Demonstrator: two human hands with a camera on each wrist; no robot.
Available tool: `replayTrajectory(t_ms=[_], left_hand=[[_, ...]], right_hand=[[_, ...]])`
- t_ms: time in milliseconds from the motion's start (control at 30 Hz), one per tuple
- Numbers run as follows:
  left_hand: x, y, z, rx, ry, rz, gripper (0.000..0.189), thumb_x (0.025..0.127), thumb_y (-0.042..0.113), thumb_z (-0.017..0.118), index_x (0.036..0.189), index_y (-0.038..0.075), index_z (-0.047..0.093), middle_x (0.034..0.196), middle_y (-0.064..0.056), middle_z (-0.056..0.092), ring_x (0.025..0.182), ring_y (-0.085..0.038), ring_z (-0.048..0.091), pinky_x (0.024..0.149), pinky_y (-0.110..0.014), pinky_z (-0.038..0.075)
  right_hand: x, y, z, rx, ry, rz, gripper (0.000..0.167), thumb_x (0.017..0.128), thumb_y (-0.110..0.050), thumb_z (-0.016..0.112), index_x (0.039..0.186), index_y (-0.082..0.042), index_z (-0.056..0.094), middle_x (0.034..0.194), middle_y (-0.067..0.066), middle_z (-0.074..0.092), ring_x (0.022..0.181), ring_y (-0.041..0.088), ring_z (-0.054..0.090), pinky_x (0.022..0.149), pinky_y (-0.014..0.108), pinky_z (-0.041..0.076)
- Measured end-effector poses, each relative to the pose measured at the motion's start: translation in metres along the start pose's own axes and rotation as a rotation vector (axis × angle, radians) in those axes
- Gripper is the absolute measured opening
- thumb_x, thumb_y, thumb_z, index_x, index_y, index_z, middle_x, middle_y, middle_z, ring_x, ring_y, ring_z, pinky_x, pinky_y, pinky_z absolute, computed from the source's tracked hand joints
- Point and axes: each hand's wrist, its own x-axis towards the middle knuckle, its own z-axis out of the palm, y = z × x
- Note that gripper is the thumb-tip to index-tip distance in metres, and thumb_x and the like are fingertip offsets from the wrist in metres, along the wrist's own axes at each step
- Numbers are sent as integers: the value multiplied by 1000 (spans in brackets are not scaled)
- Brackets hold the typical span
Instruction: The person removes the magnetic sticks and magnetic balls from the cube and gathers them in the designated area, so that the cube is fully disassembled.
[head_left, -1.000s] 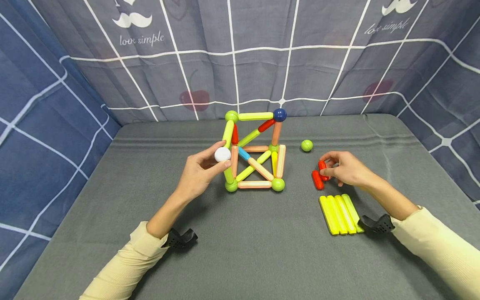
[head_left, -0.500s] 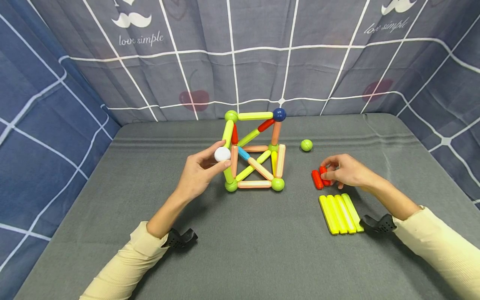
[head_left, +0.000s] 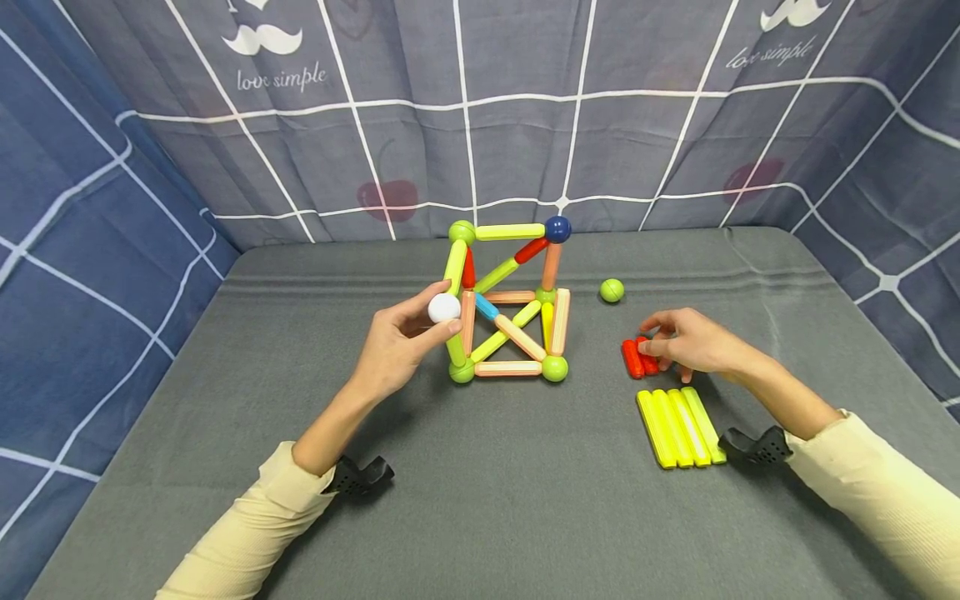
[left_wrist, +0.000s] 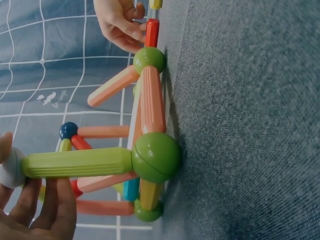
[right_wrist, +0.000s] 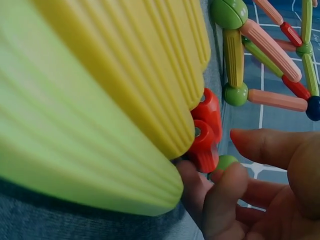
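Left hand (head_left: 390, 346): left of centre in my head view, thumb and fingers pinched on the white ball (head_left: 444, 308), parted only as far as the ball's width
White ball: near the centre, touching the upper end of a lime stick (left_wrist: 77, 162) in the stick structure (head_left: 510, 369)
Stick structure: standing mid-frame, a navy ball (head_left: 557, 229) at its upper right corner
Right hand (head_left: 693, 342): right of centre, fingers loosely bent and parted about the red sticks (head_left: 632, 358); from here I cannot tell whether a fingertip touches them
Red sticks: two, lying side by side, right of centre
Yellow sticks (head_left: 660, 429): I see a row at lower right, below the red sticks
Loose green ball (head_left: 612, 290): right of the structure, above the red sticks
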Motion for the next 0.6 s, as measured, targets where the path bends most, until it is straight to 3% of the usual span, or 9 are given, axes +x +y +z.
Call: replayTrajectory(t_ms=[167,267,400,467,600], left_hand=[[0,0,0,4,-1,4,53,88,8,74,139,8,58,118,-14,67,94,-26,66,76,-25,51],[-1,0,-1,11,4,2,53,88,8,74,139,8,58,118,-15,67,95,-25,67,76,-24,51],[-1,0,-1,15,7,1,53,88,8,74,139,9,58,117,-14,67,94,-23,67,77,-25,52],[-1,0,-1,10,5,4,53,88,8,74,138,8,58,116,-14,67,93,-24,67,76,-25,52],[-1,0,0,5,5,8,52,88,8,74,138,8,59,113,-14,68,92,-26,67,75,-25,52]], right_hand=[[-3,-14,4,-178,148,-33,39,95,-18,63,126,7,57,88,10,58,49,19,54,48,34,47],[-1,-29,11,-214,219,-81,36,95,-18,64,124,4,61,96,11,62,53,20,58,50,34,47],[7,-46,23,-96,209,-151,38,97,-21,63,127,3,60,109,15,64,80,26,66,63,34,51],[13,-53,29,-8,177,-151,41,98,-22,63,130,3,58,112,16,63,79,28,65,62,35,51],[24,-64,43,162,116,-119,47,97,-21,65,136,3,51,112,18,63,60,30,61,46,33,48]])
